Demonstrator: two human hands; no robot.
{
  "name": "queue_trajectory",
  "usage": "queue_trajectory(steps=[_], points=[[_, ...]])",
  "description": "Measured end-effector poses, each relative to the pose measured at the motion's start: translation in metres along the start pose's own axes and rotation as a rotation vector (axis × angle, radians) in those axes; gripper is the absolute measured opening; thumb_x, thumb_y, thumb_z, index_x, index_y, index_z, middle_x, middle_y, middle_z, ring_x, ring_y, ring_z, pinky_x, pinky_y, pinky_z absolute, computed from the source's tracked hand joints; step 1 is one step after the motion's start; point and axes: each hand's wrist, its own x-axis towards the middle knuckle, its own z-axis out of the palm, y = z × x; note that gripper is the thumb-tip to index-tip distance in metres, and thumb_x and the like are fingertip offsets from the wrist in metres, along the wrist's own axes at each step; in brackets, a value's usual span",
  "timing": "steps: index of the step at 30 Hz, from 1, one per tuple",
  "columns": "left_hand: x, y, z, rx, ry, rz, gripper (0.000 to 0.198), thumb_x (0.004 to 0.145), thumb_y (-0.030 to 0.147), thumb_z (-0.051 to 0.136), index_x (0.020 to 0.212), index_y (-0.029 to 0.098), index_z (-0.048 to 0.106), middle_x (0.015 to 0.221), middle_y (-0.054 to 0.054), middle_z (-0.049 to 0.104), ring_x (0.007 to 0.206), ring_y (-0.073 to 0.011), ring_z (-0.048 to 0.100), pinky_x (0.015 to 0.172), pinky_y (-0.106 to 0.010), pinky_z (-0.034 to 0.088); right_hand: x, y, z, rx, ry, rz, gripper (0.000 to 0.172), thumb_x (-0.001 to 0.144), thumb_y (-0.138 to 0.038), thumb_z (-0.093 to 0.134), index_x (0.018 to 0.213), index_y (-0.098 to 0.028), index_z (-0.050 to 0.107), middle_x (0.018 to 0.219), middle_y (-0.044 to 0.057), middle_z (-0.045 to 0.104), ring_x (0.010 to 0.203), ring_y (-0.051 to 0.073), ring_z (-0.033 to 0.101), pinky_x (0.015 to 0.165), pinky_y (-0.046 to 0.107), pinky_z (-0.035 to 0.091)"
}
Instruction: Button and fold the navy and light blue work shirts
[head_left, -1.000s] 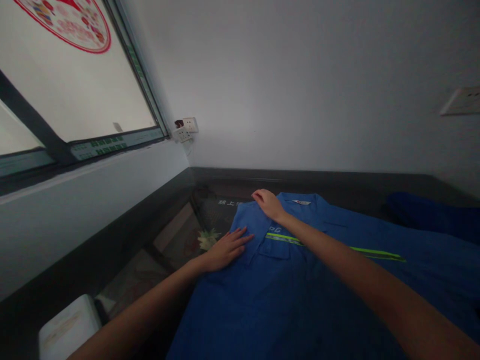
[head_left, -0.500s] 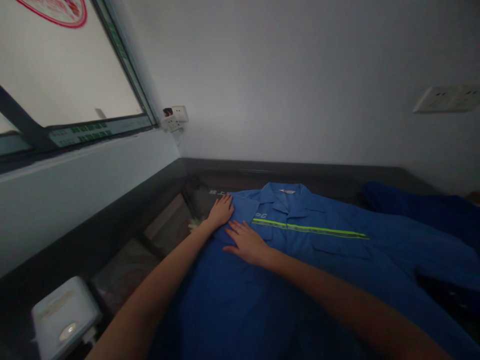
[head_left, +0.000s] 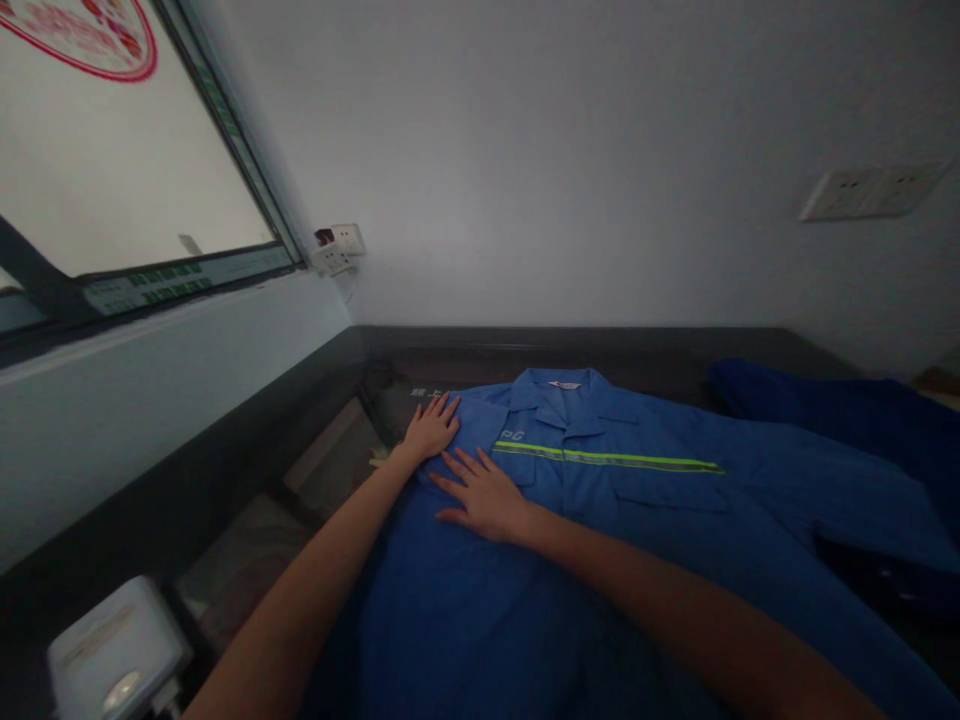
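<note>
A blue work jacket (head_left: 667, 500) with a yellow-green reflective stripe lies spread out, its collar toward the wall and one sleeve stretched to the right. On the left, its sleeve is folded inward over the front. My left hand (head_left: 431, 430) rests flat at the outer edge of that folded part, fingers stretched. Just nearer to me, my right hand (head_left: 484, 497) lies on the cloth with its fingers spread. Neither hand grips the fabric. The lower part of the jacket is partly covered by my forearms.
The jacket lies on a dark table (head_left: 480, 350) against the white wall. Another dark blue garment (head_left: 825, 395) lies at the right. A white box-shaped device (head_left: 116, 645) stands at the lower left. Wall sockets (head_left: 870, 192) are at right, and a window (head_left: 127, 170) at left.
The view has shifted slightly, so the scene sits a little further left. Both hands stay on the jacket; the right hand's fingers look a little more spread.
</note>
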Motion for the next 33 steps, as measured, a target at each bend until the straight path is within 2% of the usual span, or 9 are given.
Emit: queue_trajectory(steps=[5, 8, 11, 15, 19, 23, 25, 28, 33], points=[[0.007, -0.006, -0.002, -0.112, -0.05, -0.012, 0.054, 0.095, 0.035, 0.03, 0.148, 0.024, 0.026, 0.156, -0.009, 0.023, 0.144, -0.0261, 0.018, 0.113, -0.055, 0.018, -0.001, 0.001, 0.0, 0.009, 0.07, -0.033, 0.058, 0.093, -0.056, 0.037, 0.14, -0.023, 0.044, 0.15, 0.012, 0.036, 0.141, 0.028, 0.026, 0.113, 0.054, 0.019], [0.014, -0.017, -0.015, -0.314, 0.058, -0.07, 0.051, 0.095, 0.026, 0.03, 0.145, 0.017, 0.031, 0.152, -0.012, 0.032, 0.141, -0.022, 0.027, 0.112, -0.045, 0.026, -0.003, 0.0, -0.008, 0.057, 0.164, -0.041, 0.05, 0.095, -0.048, 0.039, 0.136, -0.021, 0.049, 0.146, 0.011, 0.042, 0.138, 0.024, 0.032, 0.113, 0.051, 0.022], [0.012, -0.028, -0.035, -0.382, 0.187, -0.135, 0.047, 0.091, 0.015, 0.028, 0.135, 0.005, 0.043, 0.14, -0.017, 0.048, 0.13, -0.021, 0.045, 0.108, -0.036, 0.036, -0.011, -0.003, -0.024, 0.133, 0.27, -0.032, 0.042, 0.097, -0.041, 0.04, 0.126, -0.017, 0.059, 0.139, 0.011, 0.051, 0.134, 0.021, 0.04, 0.112, 0.043, 0.028], [-0.011, -0.019, -0.052, -0.33, 0.195, -0.086, 0.042, 0.084, 0.013, 0.039, 0.123, 0.009, 0.056, 0.129, -0.014, 0.059, 0.123, -0.0218, 0.052, 0.107, -0.035, 0.037, -0.038, -0.006, -0.047, 0.178, 0.32, -0.063, 0.038, 0.097, -0.037, 0.042, 0.118, -0.016, 0.065, 0.134, 0.011, 0.056, 0.13, 0.02, 0.045, 0.11, 0.039, 0.034], [-0.038, 0.019, -0.035, -0.093, 0.13, 0.059, 0.043, 0.087, 0.021, 0.042, 0.127, 0.011, 0.053, 0.137, -0.016, 0.053, 0.132, -0.0257, 0.042, 0.113, -0.04, 0.028, -0.079, -0.006, -0.06, 0.138, 0.261, -0.064, 0.038, 0.095, -0.039, 0.044, 0.118, -0.016, 0.065, 0.134, 0.011, 0.057, 0.13, 0.023, 0.044, 0.109, 0.042, 0.036], [-0.054, 0.043, -0.008, 0.029, 0.075, 0.012, 0.057, 0.093, 0.037, 0.035, 0.139, 0.003, 0.039, 0.146, -0.022, 0.038, 0.139, -0.0283, 0.03, 0.114, -0.041, 0.024, -0.123, 0.001, -0.059, 0.064, 0.207, -0.014, 0.04, 0.095, -0.04, 0.045, 0.125, -0.019, 0.061, 0.138, 0.012, 0.053, 0.133, 0.026, 0.041, 0.11, 0.048, 0.034], [-0.057, 0.045, -0.001, 0.023, 0.062, -0.007, 0.062, 0.095, 0.043, 0.03, 0.143, 0.004, 0.032, 0.15, -0.021, 0.032, 0.141, -0.0279, 0.026, 0.114, -0.041, 0.023, -0.141, 0.007, -0.054, 0.05, 0.172, 0.025, 0.044, 0.094, -0.042, 0.046, 0.132, -0.022, 0.055, 0.143, 0.011, 0.046, 0.137, 0.027, 0.035, 0.112, 0.051, 0.029], [-0.057, 0.041, 0.001, 0.015, 0.052, 0.009, 0.062, 0.096, 0.048, 0.027, 0.148, 0.014, 0.028, 0.153, -0.017, 0.027, 0.142, -0.0284, 0.023, 0.114, -0.044, 0.022, -0.158, 0.016, -0.045, 0.061, 0.086, 0.088, 0.052, 0.092, -0.05, 0.045, 0.14, -0.028, 0.045, 0.15, 0.009, 0.037, 0.141, 0.029, 0.025, 0.113, 0.057, 0.022], [-0.056, 0.038, -0.001, 0.024, 0.048, 0.036, 0.057, 0.097, 0.049, 0.026, 0.149, 0.025, 0.027, 0.155, -0.012, 0.024, 0.143, -0.0284, 0.02, 0.113, -0.046, 0.022, -0.163, 0.02, -0.04, 0.104, 0.014, 0.145, 0.055, 0.093, -0.055, 0.038, 0.142, -0.03, 0.041, 0.152, 0.007, 0.032, 0.142, 0.028, 0.023, 0.114, 0.056, 0.016]])
